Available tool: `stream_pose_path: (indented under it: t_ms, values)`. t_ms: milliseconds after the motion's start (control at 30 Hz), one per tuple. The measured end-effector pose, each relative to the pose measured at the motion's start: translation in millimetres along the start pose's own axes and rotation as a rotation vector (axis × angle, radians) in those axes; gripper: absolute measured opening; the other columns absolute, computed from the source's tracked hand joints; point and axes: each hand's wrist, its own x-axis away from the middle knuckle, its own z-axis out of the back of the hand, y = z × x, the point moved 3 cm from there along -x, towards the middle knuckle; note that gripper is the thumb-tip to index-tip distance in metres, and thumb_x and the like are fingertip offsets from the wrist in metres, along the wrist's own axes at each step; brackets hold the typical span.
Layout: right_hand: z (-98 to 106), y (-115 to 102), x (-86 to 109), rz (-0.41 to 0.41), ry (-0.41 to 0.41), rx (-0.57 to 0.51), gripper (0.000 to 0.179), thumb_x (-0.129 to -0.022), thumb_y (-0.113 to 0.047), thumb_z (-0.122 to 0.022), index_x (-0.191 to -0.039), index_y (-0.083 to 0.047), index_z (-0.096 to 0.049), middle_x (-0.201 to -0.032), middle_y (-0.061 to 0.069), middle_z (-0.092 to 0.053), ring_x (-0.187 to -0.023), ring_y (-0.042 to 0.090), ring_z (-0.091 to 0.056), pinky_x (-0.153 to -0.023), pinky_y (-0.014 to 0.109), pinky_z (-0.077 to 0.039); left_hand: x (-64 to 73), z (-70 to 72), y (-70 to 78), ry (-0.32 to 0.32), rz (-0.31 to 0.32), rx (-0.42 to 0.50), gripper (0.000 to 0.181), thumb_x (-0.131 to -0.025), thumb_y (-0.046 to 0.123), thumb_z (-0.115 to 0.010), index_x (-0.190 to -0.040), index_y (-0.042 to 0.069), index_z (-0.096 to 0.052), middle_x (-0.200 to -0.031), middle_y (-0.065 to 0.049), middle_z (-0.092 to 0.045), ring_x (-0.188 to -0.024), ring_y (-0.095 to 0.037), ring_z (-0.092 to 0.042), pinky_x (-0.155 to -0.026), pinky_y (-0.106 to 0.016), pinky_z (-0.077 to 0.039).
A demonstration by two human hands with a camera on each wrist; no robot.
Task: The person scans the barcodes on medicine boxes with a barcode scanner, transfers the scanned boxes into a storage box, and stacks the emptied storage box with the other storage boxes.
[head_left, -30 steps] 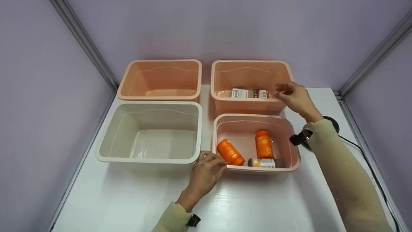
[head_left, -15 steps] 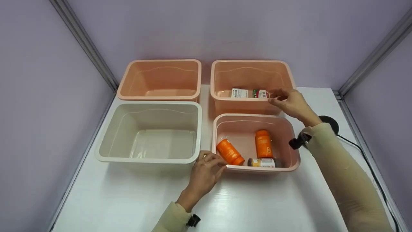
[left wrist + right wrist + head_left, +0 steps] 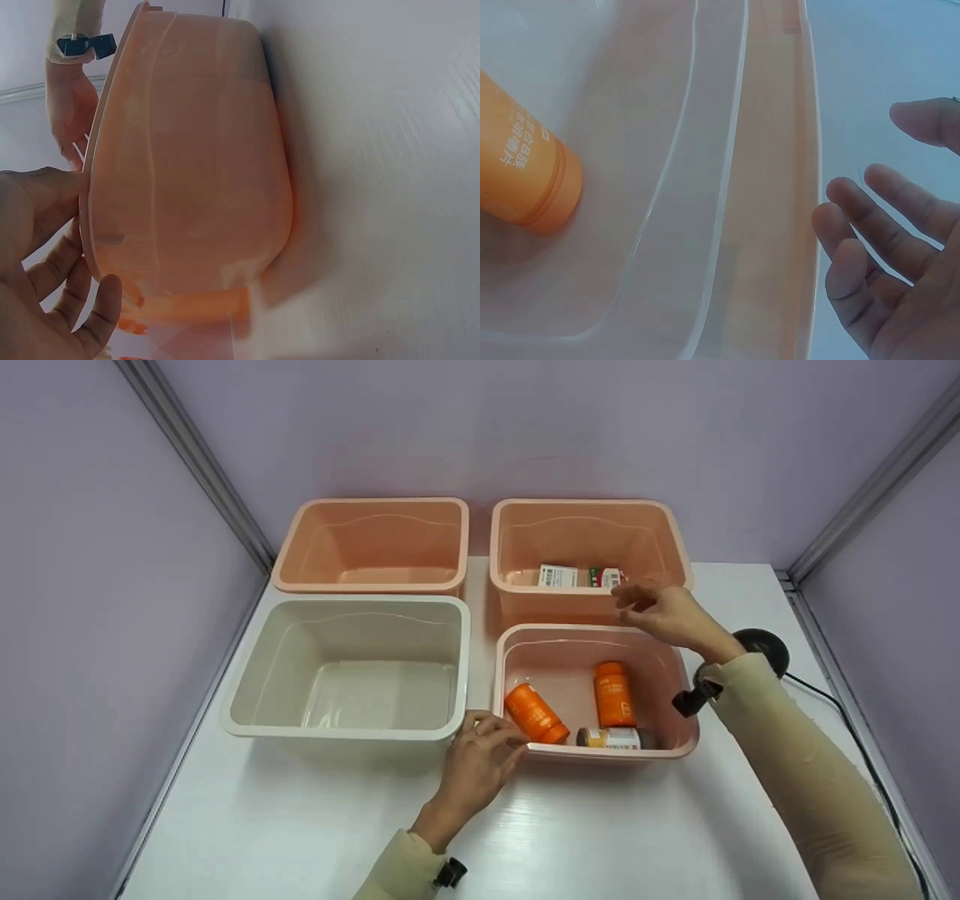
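Note:
My left hand (image 3: 480, 769) holds the front left corner of the near pink bin (image 3: 592, 634). In the left wrist view, the thumb and fingers (image 3: 56, 266) of that hand lie at the bin's rim. Two orange bottles (image 3: 616, 695) and a white-labelled bottle (image 3: 621, 739) lie on their sides in this bin. My right hand (image 3: 664, 615) hovers between the near bin and the far right peach bin (image 3: 555, 604), its loosely bent fingers holding nothing. Over the far bin's front rim show a white box (image 3: 558, 576) and a green-red-white box (image 3: 606, 577).
A grey-white bin (image 3: 345, 733) stands at the front left, with another peach bin (image 3: 371, 587) behind it. At the right, a round black object (image 3: 765, 649) with a cable (image 3: 844, 720) sits partly behind the right forearm. Walls rise around the white table (image 3: 315, 825).
My right hand has come left and toward me, from the far right bin's right corner to its front rim. The left hand and the bins have stayed put.

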Motion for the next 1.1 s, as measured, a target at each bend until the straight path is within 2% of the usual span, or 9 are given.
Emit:
stream_pose_path:
  t_ms: [200,600,733,867,967,1100]
  values:
    - [-7,0,2.7,0.047,-0.095,0.049,0.038,-0.094,-0.023,-0.069,-0.125,-0.003,-0.064,-0.114,0.015,-0.068,-0.101,0.029,-0.064,-0.093,0.046,-0.054,-0.1,-0.1,-0.1,-0.010,0.008,0.001,0.008,-0.087,0.026,-0.078,-0.095,0.025,-0.077,-0.099,0.011,-0.068,-0.107,-0.013,-0.053,-0.088,-0.036,-0.048]
    - [-18,0,8.5,0.158,-0.180,0.128,0.025,-0.089,-0.009,-0.071,-0.112,0.003,-0.068,-0.101,0.016,-0.072,-0.091,0.027,-0.068,-0.086,0.046,-0.057,0.0,-0.3,-1.0,0.010,-0.018,0.010,0.009,-0.087,0.026,-0.078,-0.096,0.024,-0.078,-0.098,0.010,-0.068,-0.106,-0.013,-0.053,-0.088,-0.036,-0.051]
    - [-21,4,10.2,0.137,-0.206,0.154,0.022,-0.088,-0.006,-0.070,-0.109,0.001,-0.069,-0.098,0.014,-0.072,-0.089,0.025,-0.067,-0.084,0.042,-0.056,-0.3,-0.5,-0.7,0.010,-0.017,0.010,0.009,-0.086,0.025,-0.079,-0.095,0.024,-0.078,-0.098,0.010,-0.068,-0.107,-0.013,-0.053,-0.088,-0.036,-0.051]
    - [-24,6,11.9,0.086,-0.242,0.153,0.022,-0.088,-0.006,-0.069,-0.109,-0.001,-0.068,-0.102,0.015,-0.072,-0.090,0.026,-0.065,-0.084,0.043,-0.057,-0.9,-0.4,-0.8,0.009,-0.011,0.012,0.009,-0.086,0.025,-0.079,-0.095,0.024,-0.078,-0.098,0.010,-0.068,-0.107,-0.013,-0.053,-0.089,-0.036,-0.050]
    - [-26,8,13.1,0.047,-0.266,0.165,0.019,-0.088,-0.010,-0.070,-0.105,-0.002,-0.070,-0.102,0.015,-0.071,-0.090,0.027,-0.064,-0.084,0.045,-0.056,-1.1,-0.4,-0.8,0.010,-0.015,0.012,0.009,-0.086,0.025,-0.079,-0.095,0.024,-0.078,-0.098,0.010,-0.068,-0.107,-0.012,-0.053,-0.089,-0.036,-0.050]
    - [-29,11,14.5,-0.020,-0.296,0.182,0.014,-0.088,-0.017,-0.070,-0.098,-0.007,-0.070,-0.098,0.011,-0.070,-0.088,0.027,-0.061,-0.079,0.039,-0.054,-0.9,-1.4,-0.9,0.013,-0.020,0.008,0.009,-0.087,0.024,-0.079,-0.096,0.024,-0.078,-0.098,0.010,-0.068,-0.106,-0.012,-0.053,-0.089,-0.036,-0.049]
